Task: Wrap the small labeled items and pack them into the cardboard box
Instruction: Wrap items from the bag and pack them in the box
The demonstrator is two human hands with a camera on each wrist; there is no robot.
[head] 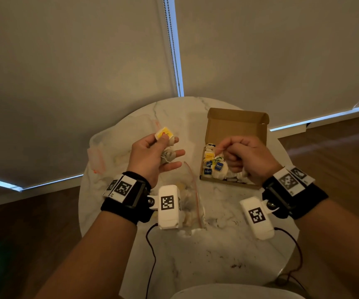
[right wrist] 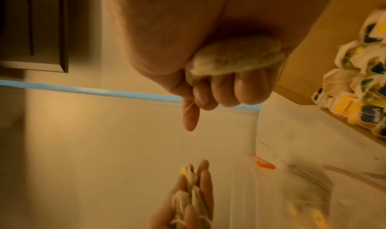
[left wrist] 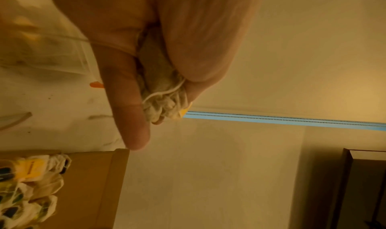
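Note:
My left hand [head: 152, 154] pinches a tea bag [head: 167, 156] and its yellow tag [head: 164, 133] between thumb and fingers; the crumpled bag [left wrist: 160, 90] has white string looped round it. My right hand [head: 245, 156] pinches that thin string [head: 219, 149] between thumb and forefinger, and the string [right wrist: 183, 141] runs taut to the left hand [right wrist: 188, 199]. The right hand's curled fingers also hold a second tea bag [right wrist: 234, 57] against the palm. The open cardboard box [head: 236, 126] lies behind the right hand, with several wrapped tea bags [head: 214, 165] bearing blue and yellow tags inside.
A round marble table [head: 195, 244] carries everything. A clear zip bag [head: 190, 190] with more tea bags lies between my wrists, and another plastic bag [head: 109, 147] lies at the left. Crumbs dot the near tabletop. Closed blinds hang behind.

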